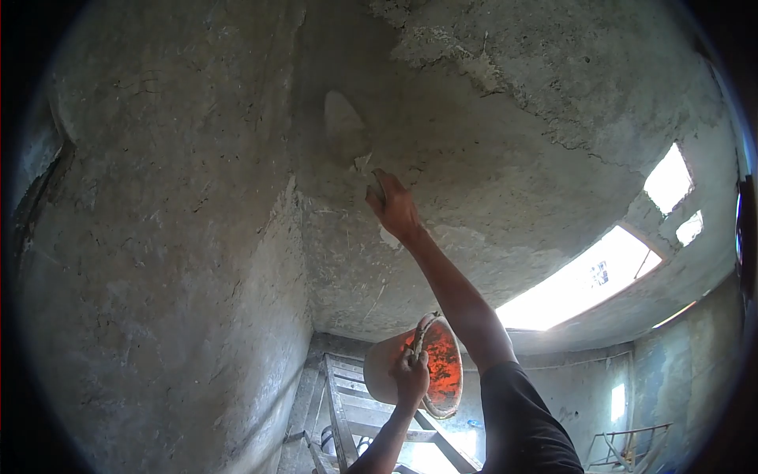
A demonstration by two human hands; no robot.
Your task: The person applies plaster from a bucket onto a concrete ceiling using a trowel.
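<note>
In the head view my right hand (pixel 395 207) is raised high and closed around the handle of a trowel (pixel 345 122). The pale, rounded blade lies flat against, or very close to, the grey plastered wall (pixel 442 158). Lower down, my left hand (pixel 411 375) is wrapped round the handle of a bucket (pixel 380 370). This bucket is tilted with its mouth to the right, showing an orange inside smeared with dark mortar. A dark sleeve covers my right upper arm.
A wooden ladder (pixel 339 411) stands below the bucket. Another rough wall (pixel 174 237) meets the plastered one at a corner on the left. Bright openings (pixel 584 280) break the wall at right. A metal frame (pixel 629 449) stands at lower right.
</note>
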